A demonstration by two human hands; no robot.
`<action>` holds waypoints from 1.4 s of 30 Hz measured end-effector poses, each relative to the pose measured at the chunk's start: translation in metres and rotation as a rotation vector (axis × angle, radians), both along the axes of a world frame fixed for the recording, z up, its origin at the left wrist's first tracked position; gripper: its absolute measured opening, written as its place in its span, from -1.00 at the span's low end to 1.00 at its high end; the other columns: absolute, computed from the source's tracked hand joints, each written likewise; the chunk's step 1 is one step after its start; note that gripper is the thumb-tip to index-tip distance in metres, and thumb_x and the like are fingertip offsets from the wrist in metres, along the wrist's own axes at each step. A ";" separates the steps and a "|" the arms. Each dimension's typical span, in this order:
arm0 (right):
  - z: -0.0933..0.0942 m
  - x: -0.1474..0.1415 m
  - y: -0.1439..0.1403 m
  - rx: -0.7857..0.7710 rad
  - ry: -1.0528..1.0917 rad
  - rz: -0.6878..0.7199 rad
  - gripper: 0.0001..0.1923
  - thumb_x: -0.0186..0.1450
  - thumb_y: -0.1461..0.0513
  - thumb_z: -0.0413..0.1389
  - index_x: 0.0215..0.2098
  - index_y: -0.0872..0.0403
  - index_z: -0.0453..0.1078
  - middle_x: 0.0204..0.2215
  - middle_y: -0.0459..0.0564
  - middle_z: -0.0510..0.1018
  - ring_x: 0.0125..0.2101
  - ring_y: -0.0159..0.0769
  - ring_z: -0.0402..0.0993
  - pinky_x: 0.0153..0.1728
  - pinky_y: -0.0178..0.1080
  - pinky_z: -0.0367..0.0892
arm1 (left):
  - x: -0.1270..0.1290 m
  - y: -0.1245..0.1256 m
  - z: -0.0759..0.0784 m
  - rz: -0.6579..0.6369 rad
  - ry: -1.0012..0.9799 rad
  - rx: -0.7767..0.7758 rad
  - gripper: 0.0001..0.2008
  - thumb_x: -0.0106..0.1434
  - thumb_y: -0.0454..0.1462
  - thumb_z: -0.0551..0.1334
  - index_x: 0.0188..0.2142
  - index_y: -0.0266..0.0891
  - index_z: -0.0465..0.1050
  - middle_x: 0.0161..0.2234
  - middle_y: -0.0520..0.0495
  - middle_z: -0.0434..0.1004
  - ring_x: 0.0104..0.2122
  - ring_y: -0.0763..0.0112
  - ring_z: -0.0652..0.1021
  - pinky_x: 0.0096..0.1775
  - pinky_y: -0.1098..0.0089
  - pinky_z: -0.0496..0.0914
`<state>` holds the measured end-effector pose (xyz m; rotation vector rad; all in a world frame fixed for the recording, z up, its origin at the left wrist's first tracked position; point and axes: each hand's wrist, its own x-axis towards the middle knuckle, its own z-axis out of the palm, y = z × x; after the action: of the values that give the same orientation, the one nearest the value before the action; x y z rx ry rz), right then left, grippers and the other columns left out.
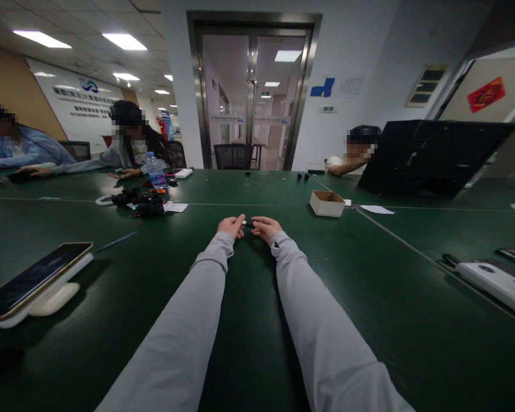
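1. My left hand and right hand are out at arm's reach, knuckles up, meeting over the green table. Both pinch one small dark piece between them, each at one end, fingers curled in. I judge the two-ended grip keeps it steady; what it is, too small to tell.

2. The piece sits right in the gap between my fingertips, just above the tabletop.

3. Forward and right of my right hand: one open cardboard box, mouth up and within easy reach, likely for parts. One white paper slip lies just beyond it.

4. Forward and left of my left hand: one heap of black parts, too tangled to count, with one water bottle upright behind it.

5. Straight ahead, far past my hands: two small dark bits side by side.

6. Near left, back towards me: one phone tilted up on a white stand, screen facing me, I'd say so it can be read.

7. Near right: one white device lying flat.

8. Around the table: three people seated, two far left, one far right behind one black laptop lid.
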<state>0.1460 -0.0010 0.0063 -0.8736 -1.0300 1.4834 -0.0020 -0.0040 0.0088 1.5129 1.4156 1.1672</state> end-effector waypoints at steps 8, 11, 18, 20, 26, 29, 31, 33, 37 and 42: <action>0.000 0.000 0.000 -0.001 -0.004 0.002 -0.84 0.01 0.48 0.16 -0.43 0.19 0.39 -0.62 -0.05 0.48 -0.67 -0.45 0.40 -0.68 -0.45 0.32 | 0.000 0.000 0.001 -0.045 -0.041 0.043 -0.76 0.12 -0.11 0.12 -0.45 -0.26 0.33 -0.75 0.11 0.31 -0.77 0.59 0.28 -0.64 0.55 0.16; 0.000 0.000 0.000 -0.005 -0.017 0.008 -0.83 0.02 0.47 0.16 -0.42 0.18 0.39 -0.62 -0.06 0.48 -0.66 -0.45 0.41 -0.66 -0.44 0.33 | -0.001 0.000 0.000 0.001 0.087 0.041 -0.62 0.14 0.00 0.03 -0.56 -0.25 0.31 -0.81 0.08 0.26 -0.77 0.57 0.28 -0.63 0.54 0.16; 0.000 0.000 0.002 -0.012 -0.005 -0.017 -0.83 0.01 0.47 0.18 -0.43 0.18 0.38 -0.61 -0.05 0.48 -0.66 -0.45 0.41 -0.66 -0.43 0.33 | 0.001 -0.003 0.003 -0.008 -0.112 0.031 -0.78 0.03 -0.19 0.21 -0.32 -0.25 0.36 -0.46 0.02 0.44 -0.66 0.61 0.37 -0.63 0.56 0.18; 0.000 0.000 0.001 -0.017 -0.006 -0.019 -0.83 0.01 0.47 0.17 -0.43 0.18 0.38 -0.60 -0.05 0.49 -0.66 -0.45 0.41 -0.66 -0.43 0.34 | -0.001 -0.002 0.003 0.017 -0.066 0.045 -0.80 0.03 -0.17 0.21 -0.44 -0.28 0.36 -0.53 0.02 0.41 -0.67 0.60 0.35 -0.61 0.54 0.21; 0.002 0.000 -0.003 0.003 0.003 -0.002 -0.84 0.02 0.46 0.17 -0.42 0.18 0.38 -0.62 -0.06 0.48 -0.66 -0.45 0.42 -0.65 -0.45 0.35 | -0.002 0.002 -0.001 0.100 0.069 0.006 -0.54 0.12 0.05 0.02 -0.60 -0.27 0.35 -0.70 0.00 0.34 -0.72 0.54 0.34 -0.60 0.48 0.24; 0.002 0.000 -0.002 0.002 0.008 -0.010 -0.84 0.01 0.47 0.18 -0.43 0.19 0.38 -0.63 -0.07 0.48 -0.67 -0.45 0.41 -0.68 -0.46 0.33 | 0.000 0.002 -0.002 0.074 -0.024 0.022 -0.66 0.13 -0.02 0.05 -0.42 -0.25 0.38 -0.61 0.02 0.40 -0.70 0.55 0.37 -0.61 0.50 0.24; 0.002 -0.001 -0.001 -0.002 0.017 -0.010 -0.83 0.00 0.47 0.17 -0.43 0.19 0.37 -0.65 -0.06 0.47 -0.68 -0.44 0.40 -0.70 -0.45 0.31 | 0.000 0.002 -0.001 0.029 -0.070 0.064 -0.76 0.06 -0.14 0.16 -0.32 -0.23 0.36 -0.55 0.05 0.42 -0.68 0.57 0.38 -0.59 0.52 0.26; 0.001 -0.001 0.000 -0.003 0.024 -0.004 -0.83 -0.01 0.48 0.17 -0.44 0.19 0.37 -0.66 -0.06 0.47 -0.67 -0.42 0.41 -0.70 -0.45 0.29 | 0.000 0.002 -0.001 0.003 -0.085 0.080 -0.80 0.01 -0.23 0.21 -0.35 -0.25 0.36 -0.56 0.05 0.41 -0.66 0.59 0.37 -0.56 0.53 0.27; 0.000 0.000 0.000 -0.006 0.028 -0.009 -0.84 0.00 0.48 0.17 -0.44 0.20 0.39 -0.64 -0.04 0.48 -0.67 -0.43 0.40 -0.68 -0.43 0.32 | -0.003 0.003 -0.003 0.029 -0.016 0.084 -0.76 0.04 -0.12 0.17 -0.52 -0.28 0.34 -0.65 0.04 0.37 -0.66 0.58 0.36 -0.54 0.52 0.27; -0.001 0.000 0.000 0.000 0.038 0.002 -0.84 0.00 0.47 0.17 -0.44 0.19 0.39 -0.63 -0.05 0.48 -0.67 -0.43 0.41 -0.66 -0.43 0.33 | -0.002 -0.002 0.000 0.061 0.140 0.077 -0.56 0.08 0.07 0.04 -0.59 -0.26 0.35 -0.70 0.04 0.34 -0.70 0.56 0.35 -0.56 0.50 0.26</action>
<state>0.1465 -0.0011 0.0055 -0.8415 -1.0026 1.4961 -0.0038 -0.0058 0.0085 1.6423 1.5346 1.1839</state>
